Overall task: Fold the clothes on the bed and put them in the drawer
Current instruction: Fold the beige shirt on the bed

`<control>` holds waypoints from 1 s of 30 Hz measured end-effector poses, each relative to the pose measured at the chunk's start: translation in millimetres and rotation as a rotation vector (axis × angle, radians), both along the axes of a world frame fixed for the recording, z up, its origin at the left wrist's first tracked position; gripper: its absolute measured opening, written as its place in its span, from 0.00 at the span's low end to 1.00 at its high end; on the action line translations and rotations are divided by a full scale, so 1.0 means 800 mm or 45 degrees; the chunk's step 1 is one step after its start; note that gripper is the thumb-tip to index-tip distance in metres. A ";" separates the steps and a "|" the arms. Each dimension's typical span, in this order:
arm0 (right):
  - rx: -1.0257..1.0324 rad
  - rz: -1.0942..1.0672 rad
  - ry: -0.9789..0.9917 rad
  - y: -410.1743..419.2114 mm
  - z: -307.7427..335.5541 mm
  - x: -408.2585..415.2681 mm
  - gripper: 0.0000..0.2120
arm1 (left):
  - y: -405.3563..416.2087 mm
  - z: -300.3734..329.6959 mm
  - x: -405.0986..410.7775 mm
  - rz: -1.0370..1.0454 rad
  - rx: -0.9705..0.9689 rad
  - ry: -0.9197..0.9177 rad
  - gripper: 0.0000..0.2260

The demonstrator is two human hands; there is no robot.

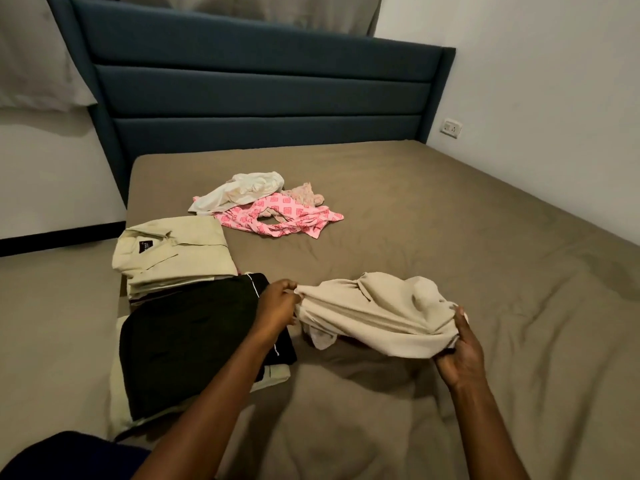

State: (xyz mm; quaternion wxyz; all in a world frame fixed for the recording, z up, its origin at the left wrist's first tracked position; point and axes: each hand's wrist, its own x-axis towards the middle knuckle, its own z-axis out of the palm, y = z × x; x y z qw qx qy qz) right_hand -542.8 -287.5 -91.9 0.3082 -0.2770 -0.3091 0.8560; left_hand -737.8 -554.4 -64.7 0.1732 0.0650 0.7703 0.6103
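Note:
A crumpled beige garment [374,311] hangs just above the brown bed [450,220], stretched between both hands. My left hand [277,304] pinches its left end and my right hand [459,351] grips its right end. At the bed's left edge lies a folded cream shirt [173,251] on a small stack. In front of it lies a folded black garment [194,341] on top of another cream piece. Further back are loose clothes: a white garment [242,192], a pink patterned one [287,220] and a small pale pink piece [306,194].
A dark blue padded headboard [263,91] stands at the far end of the bed. White walls close in on the right, with a socket [451,127] low down. The floor [52,306] runs along the bed's left side. No drawer is in view.

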 end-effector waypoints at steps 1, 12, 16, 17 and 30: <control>0.166 0.059 -0.019 -0.003 0.021 0.010 0.13 | -0.002 0.015 0.005 0.014 -0.024 0.143 0.05; 0.213 0.006 0.588 -0.016 0.151 0.020 0.13 | -0.024 0.131 0.012 0.155 0.490 0.432 0.09; 0.168 0.045 0.819 -0.023 0.232 0.014 0.06 | -0.009 0.204 0.012 0.174 0.865 0.212 0.07; 0.128 0.049 0.900 -0.020 0.247 0.010 0.06 | -0.005 0.223 0.012 0.154 0.919 0.198 0.07; 1.193 0.184 0.010 0.066 0.211 -0.059 0.47 | 0.067 0.255 -0.062 -0.300 0.199 0.212 0.26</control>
